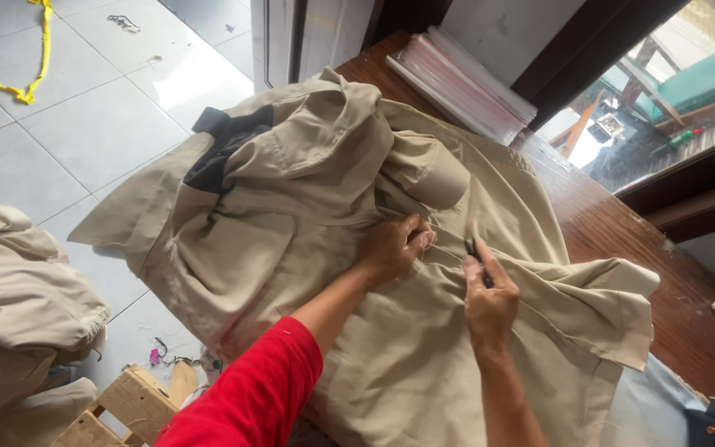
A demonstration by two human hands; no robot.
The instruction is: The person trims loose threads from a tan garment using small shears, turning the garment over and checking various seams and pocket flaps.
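Note:
A beige jacket (pixel 291 240) with a black inner patch (pixel 223 149) lies spread over a dark wooden table (pixel 622 240). My left hand (pixel 392 247), on an arm with a red sleeve (pixel 254 397), pinches the jacket's fabric near a seam, with a bit of thread at its fingertips. My right hand (pixel 488 302) sits just to the right of it, closed on a small dark tool (pixel 473 251) pointed at the same seam. The tool is mostly hidden by my fingers.
A stack of clear plastic bags (pixel 465 83) lies at the table's far end. More beige garments (pixel 18 306) are heaped at the left over the tiled floor. A wooden stool (pixel 130 406) stands below. A yellow strip (pixel 31 58) lies on the floor.

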